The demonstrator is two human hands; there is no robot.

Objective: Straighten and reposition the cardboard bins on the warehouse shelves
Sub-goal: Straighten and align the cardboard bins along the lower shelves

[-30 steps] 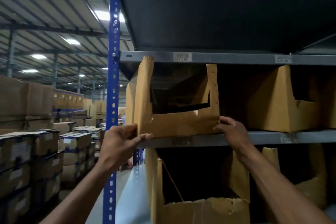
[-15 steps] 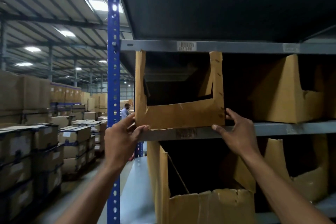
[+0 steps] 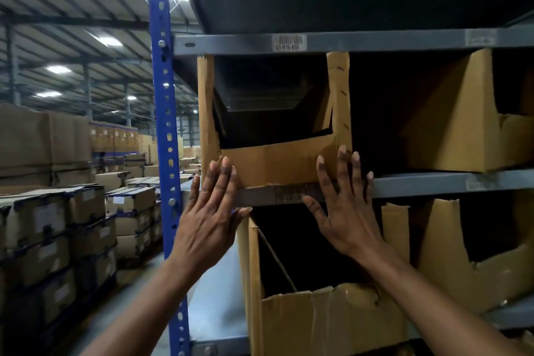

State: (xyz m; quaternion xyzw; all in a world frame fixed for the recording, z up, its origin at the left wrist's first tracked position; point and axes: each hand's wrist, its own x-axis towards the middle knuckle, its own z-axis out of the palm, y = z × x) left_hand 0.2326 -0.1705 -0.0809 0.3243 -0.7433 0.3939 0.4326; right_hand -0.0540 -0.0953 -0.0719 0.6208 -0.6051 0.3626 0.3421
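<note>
Shelving rack [image 3: 404,183] fills the right of view, blue upright [image 3: 163,124] at its left end; stacked cartons [image 3: 57,211] across the aisle on the left. Three other cardboard bins sit on the rack: one on the same shelf to the right [image 3: 462,136], two on the shelf below [image 3: 318,321] [image 3: 476,254], all ragged at the cut edges.

The bin being worked [image 3: 277,159] sits at the far left of the middle shelf, front lip at the shelf edge, side posts reaching up near the shelf above, looks roughly square to the rack.

Left hand [image 3: 211,211]: fingers straight, tips against the bin's lower left front corner, holding nothing. Right hand [image 3: 344,202]: fingers spread and straight, tips on the lower right front corner and shelf edge, likewise nothing clamped.

Step looks like the final push-in/squaring. To do it well: press w/ both palms evenly & low on the front panel, not on the thin posts (they'd buckle), push straight back so neither corner leads, stop once the lip is flush w/ the shelf edge. Cardboard is soft and torn, so go gently.
</note>
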